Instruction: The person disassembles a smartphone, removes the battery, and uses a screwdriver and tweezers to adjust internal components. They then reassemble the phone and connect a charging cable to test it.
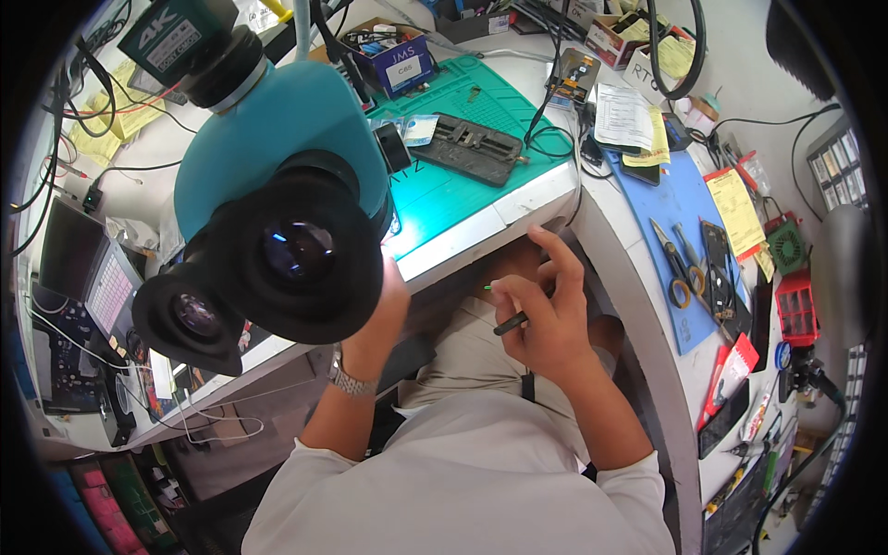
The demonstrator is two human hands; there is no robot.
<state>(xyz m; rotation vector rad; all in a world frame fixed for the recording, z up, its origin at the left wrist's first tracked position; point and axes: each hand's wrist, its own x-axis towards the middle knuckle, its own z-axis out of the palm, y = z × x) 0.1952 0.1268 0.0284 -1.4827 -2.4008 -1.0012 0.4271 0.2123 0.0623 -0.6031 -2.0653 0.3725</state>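
Observation:
My right hand (550, 319) is raised in front of the bench edge, above my lap. Its thumb and fingers close round a slim black tool (511, 323); a small bright green bit shows at the fingertips, and the kind of tool is unclear. The index finger points up, away from the tool. My left hand (392, 294) reaches up behind the black eyepieces of a teal microscope (277, 129), which hide its fingers. A metal watch circles the left wrist. Beyond the hands, a dark metal board holder (470, 148) rests on the brightly lit green work mat (453, 217).
Scissors (678, 268) and a phone frame (717, 250) lie on a blue mat (647, 213) at the right. A small box (393, 63) with parts stands behind the green mat. At the left is a laptop (92, 268). Loose cables cross the bench.

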